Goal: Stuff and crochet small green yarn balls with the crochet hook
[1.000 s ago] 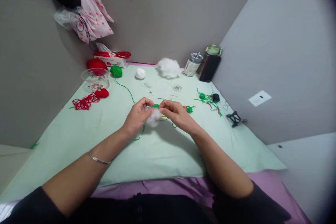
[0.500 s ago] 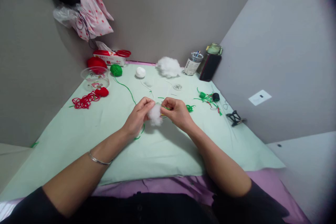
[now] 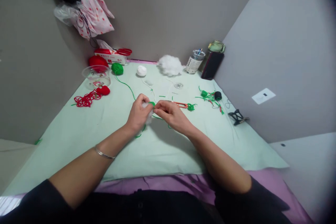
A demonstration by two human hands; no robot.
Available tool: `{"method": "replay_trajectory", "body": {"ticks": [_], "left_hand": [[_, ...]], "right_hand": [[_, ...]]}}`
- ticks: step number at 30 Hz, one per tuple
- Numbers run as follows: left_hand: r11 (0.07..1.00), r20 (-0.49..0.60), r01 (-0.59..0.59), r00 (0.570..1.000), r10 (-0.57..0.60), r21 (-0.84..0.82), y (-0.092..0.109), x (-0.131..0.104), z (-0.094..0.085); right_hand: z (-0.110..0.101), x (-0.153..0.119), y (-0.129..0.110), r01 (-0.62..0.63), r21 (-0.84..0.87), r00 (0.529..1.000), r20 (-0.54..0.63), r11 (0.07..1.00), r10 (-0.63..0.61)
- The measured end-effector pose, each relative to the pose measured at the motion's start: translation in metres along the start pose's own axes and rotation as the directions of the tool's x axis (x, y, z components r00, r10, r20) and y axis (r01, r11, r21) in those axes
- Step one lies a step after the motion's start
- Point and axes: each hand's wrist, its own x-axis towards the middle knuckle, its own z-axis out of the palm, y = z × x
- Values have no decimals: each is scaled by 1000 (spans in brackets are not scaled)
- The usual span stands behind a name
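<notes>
My left hand (image 3: 138, 115) is closed around a tuft of white fibre stuffing (image 3: 149, 118), which shows below and beside the thumb. A small piece of green yarn work (image 3: 152, 103) sticks out at its fingertips. Meeting it there, my right hand (image 3: 170, 114) pinches the green edge between thumb and fingers; the exact grip is partly hidden. Green strands hang under both hands. Just behind the right hand lie orange-handled snips (image 3: 181, 105), beside a small green yarn tangle (image 3: 191, 107).
At the back stand a green yarn ball (image 3: 117, 69), a white yarn ball (image 3: 141, 71), a heap of stuffing (image 3: 170, 65), a pen cup (image 3: 194, 62) and a phone (image 3: 213, 65). Red yarn (image 3: 85, 98) lies left; yarn scraps (image 3: 210, 96) and a black stand (image 3: 237, 117) lie right.
Both hands have shifted slightly left and tilted. The white tuft has gone mostly behind the left fingers, and the green piece now shows between the hands. The orange snips have come into view.
</notes>
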Motion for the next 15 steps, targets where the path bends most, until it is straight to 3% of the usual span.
{"method": "replay_trajectory", "body": {"ticks": [2,5,7,10,12,15], "left_hand": [[1000,34,12,999,-11,-28,-1,0,-1],[996,91,41,995,-33,-83,0,-2,0],[991,120,63,992,-49,-115,1,-5,1],[982,137,95,988,-73,-163,4,-8,4],[975,132,111,987,-87,-194,6,-9,6],[964,117,130,988,-105,-232,8,-9,6]], "right_hand": [[-2,0,-1,65,-65,993,-92,996,-70],[-8,-2,-5,210,-77,946,-235,975,-223],[-11,-2,-7,255,110,948,-226,961,-226],[-11,-1,-4,197,347,976,-159,917,-150],[-10,-1,1,194,231,969,-197,953,-150],[-9,0,7,227,-148,951,-177,963,-252]]}}
